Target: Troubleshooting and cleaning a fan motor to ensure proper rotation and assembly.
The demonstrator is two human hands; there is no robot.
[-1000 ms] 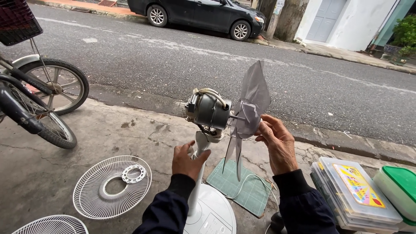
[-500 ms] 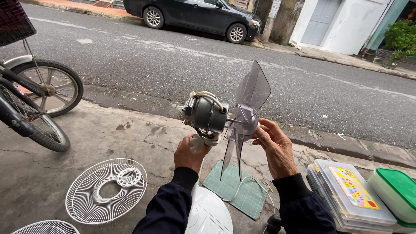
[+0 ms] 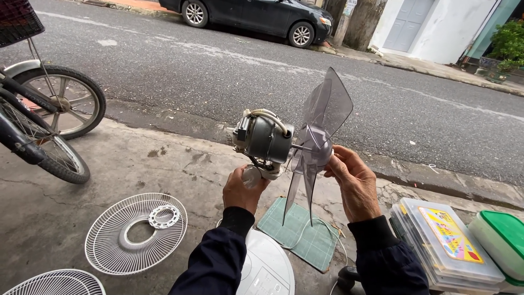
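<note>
We hold a stripped fan above the pavement: our left hand (image 3: 243,188) is wrapped around the white neck (image 3: 256,175) just under the grey motor (image 3: 266,139), and our right hand (image 3: 352,180) curls its fingers (image 3: 334,164) on the hub of the clear blade (image 3: 322,123), probably pinching it, though the grip is partly hidden. The fan's white base (image 3: 265,267) stands below, beside a green mat (image 3: 303,232). A white wire grille (image 3: 136,232) lies well to the left, near bicycle wheels (image 3: 60,117).
</note>
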